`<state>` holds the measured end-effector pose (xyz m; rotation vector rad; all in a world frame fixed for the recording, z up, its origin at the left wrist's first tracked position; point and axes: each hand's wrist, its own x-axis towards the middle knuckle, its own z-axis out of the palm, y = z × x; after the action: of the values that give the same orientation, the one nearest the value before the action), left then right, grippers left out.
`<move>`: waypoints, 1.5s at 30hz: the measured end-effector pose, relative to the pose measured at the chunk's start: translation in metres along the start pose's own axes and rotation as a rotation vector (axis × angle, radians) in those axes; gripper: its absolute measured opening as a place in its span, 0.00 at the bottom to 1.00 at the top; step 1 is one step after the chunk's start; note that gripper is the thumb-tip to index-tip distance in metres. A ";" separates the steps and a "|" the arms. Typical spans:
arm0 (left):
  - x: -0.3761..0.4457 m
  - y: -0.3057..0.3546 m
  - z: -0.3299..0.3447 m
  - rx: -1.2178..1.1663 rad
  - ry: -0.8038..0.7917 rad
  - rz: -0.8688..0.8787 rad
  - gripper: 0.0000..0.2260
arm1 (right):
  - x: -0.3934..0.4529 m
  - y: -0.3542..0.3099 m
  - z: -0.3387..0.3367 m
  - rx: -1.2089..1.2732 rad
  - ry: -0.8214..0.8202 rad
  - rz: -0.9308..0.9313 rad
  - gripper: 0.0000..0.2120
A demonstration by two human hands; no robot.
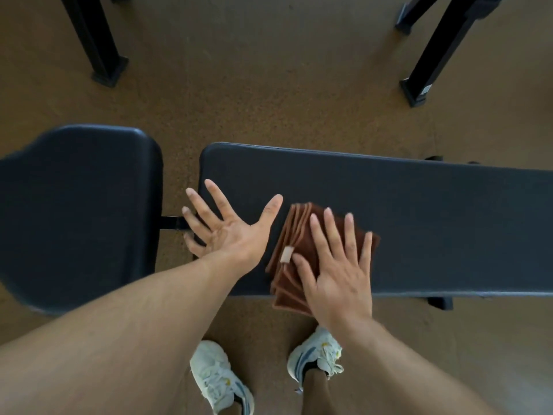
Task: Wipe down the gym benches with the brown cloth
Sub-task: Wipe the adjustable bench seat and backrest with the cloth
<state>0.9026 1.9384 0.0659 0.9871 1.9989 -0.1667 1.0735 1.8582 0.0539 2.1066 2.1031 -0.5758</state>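
A long black padded bench pad runs from the centre to the right edge. A folded brown cloth with a small pale tag lies on its near-left part, one corner hanging over the front edge. My right hand presses flat on the cloth with straight, spread fingers. My left hand hovers palm up with splayed fingers over the pad's left end, beside the cloth and apart from it. A second black seat pad sits to the left, across a narrow gap.
A black metal bar joins the two pads in the gap. Black rack legs stand on the brown speckled floor at the back left and back right. My white sneakers stand in front of the bench.
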 end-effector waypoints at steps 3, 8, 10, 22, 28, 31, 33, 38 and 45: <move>-0.002 0.002 0.001 0.015 0.020 -0.017 0.56 | -0.001 0.011 0.005 -0.054 -0.052 -0.049 0.33; -0.002 0.003 0.005 0.037 0.057 -0.030 0.55 | 0.072 0.013 -0.020 -0.052 -0.013 -0.196 0.33; -0.002 0.004 0.007 0.042 0.079 -0.047 0.55 | 0.119 0.008 -0.034 -0.034 -0.003 -0.216 0.33; -0.011 0.005 -0.009 0.145 -0.067 -0.066 0.76 | 0.147 0.090 -0.067 0.010 0.085 -0.127 0.30; -0.008 0.002 -0.006 0.122 -0.052 -0.052 0.78 | 0.150 0.024 -0.060 -0.005 0.004 -0.171 0.38; -0.008 0.000 -0.005 0.071 -0.023 -0.021 0.78 | 0.179 -0.051 -0.063 0.042 -0.066 -0.346 0.34; -0.008 -0.002 -0.003 0.058 0.001 0.001 0.78 | 0.208 -0.098 -0.064 0.036 -0.208 -0.407 0.34; -0.008 -0.002 -0.002 0.097 0.025 0.008 0.78 | 0.224 -0.125 -0.057 0.046 -0.269 -0.528 0.31; -0.009 -0.009 -0.001 0.062 0.035 0.056 0.77 | 0.123 0.014 -0.035 -0.105 0.072 -0.462 0.31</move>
<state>0.8983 1.9278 0.0715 1.0906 2.0062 -0.1831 1.0900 1.9852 0.0423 1.6096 2.6147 -0.4219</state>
